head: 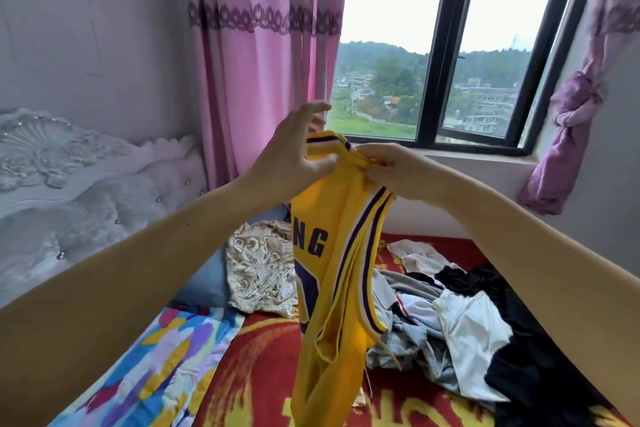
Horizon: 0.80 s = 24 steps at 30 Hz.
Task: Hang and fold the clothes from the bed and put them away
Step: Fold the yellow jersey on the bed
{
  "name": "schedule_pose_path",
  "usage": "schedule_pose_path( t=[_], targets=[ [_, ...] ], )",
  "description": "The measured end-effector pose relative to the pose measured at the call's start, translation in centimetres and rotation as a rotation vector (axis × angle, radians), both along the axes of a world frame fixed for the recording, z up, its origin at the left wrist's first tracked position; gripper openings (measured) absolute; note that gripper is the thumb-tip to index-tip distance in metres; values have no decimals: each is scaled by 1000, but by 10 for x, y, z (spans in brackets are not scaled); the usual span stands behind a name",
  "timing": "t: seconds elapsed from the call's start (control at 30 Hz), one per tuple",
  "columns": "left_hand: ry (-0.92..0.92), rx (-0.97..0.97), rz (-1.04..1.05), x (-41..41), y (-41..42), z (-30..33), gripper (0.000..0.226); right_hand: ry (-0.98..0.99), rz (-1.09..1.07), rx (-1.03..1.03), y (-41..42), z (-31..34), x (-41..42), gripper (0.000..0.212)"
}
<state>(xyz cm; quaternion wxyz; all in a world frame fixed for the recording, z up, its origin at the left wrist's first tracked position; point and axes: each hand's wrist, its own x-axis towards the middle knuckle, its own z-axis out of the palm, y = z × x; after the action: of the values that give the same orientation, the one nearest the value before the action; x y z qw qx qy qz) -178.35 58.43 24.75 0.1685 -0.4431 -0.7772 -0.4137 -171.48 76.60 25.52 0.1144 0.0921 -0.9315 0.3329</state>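
A yellow sleeveless jersey (332, 253) with purple and white trim and purple letters hangs in the air over the bed. My right hand (391, 170) pinches its bunched shoulder straps at the top. My left hand (294, 149) is at the other strap, its thumb against the yellow cloth and its fingers spread loosely above the trimmed edge. A heap of black, white and grey clothes (460, 315) lies on the red bedcover (256, 374) to the right, below the jersey.
A beige patterned pillow (259, 270) and a blue pillow (207, 281) lie near the white carved headboard (69, 184). A multicoloured sheet (149, 367) covers the bed's left side. Pink curtains (256, 45) flank the window (436, 45); a knotted curtain (571, 121) hangs at right.
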Motion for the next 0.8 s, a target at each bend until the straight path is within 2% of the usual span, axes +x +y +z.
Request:
schedule_pose_path(
  t=[0.03, 0.07, 0.1, 0.23, 0.33, 0.43, 0.53, 0.63, 0.7, 0.8],
  targets=[
    [191, -172, 22, -3, -1, 1, 78, -2, 21, -12, 1, 3, 0, 25],
    [280, -318, 42, -6, -1, 1, 87, -9, 45, -22, 1, 4, 0, 24],
    [258, -388, 42, -8, 0, 1, 85, -19, 72, -35, 0, 6, 1, 23],
    [-251, -297, -155, -23, -9, 1, 32, -49, 153, -73, -1, 9, 6, 30],
    [-448, -369, -234, -35, -21, 1, 22, -98, 151, -51, 2, 5, 10, 33],
    [-541, -410, -304, -38, -32, 6, 34, -144, 195, -106, 6, 0, 14, 19],
    [-604, -445, -395, -40, -42, 20, 38, -223, 274, -156, 12, 7, 16, 47],
    [-657, -547, -448, -47, -47, 31, 41, -359, 297, -82, 17, 12, 6, 46],
    [-661, -616, -390, -56, -46, 27, 43, -356, 198, 64, 20, 5, -11, 37],
    [-551, -630, -157, -80, -40, 6, 31, -295, 44, 251, 16, -21, -50, 25]
  ],
)
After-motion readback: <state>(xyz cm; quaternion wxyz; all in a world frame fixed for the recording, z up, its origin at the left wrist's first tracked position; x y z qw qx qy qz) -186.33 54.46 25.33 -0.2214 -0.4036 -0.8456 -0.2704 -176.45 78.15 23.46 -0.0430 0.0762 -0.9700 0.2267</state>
